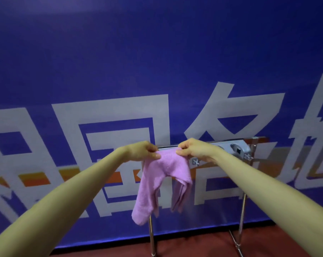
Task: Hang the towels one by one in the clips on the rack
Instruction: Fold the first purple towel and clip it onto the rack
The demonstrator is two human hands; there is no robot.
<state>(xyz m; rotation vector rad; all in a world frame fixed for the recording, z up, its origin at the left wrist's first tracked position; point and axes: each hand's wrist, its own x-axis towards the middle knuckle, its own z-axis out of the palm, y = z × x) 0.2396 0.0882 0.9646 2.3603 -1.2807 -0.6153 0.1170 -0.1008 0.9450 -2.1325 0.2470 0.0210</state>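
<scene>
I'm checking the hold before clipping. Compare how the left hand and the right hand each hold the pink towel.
The left hand pinches the left end of the pink towel at its top edge; the right hand pinches the right end. A long fold of cloth droops below the left hand, a shorter one below the right hand. The right hand is in front of the rack's grey bar; the left hand is just beyond its end. Both grips are closed.

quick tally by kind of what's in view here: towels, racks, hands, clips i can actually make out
pink towel: 1, held at its top edge by both hands
rack: 1
hands: 2, left hand and right hand
clips: 2 small metal ones visible under the bar; any others are hidden
total: 6
</scene>
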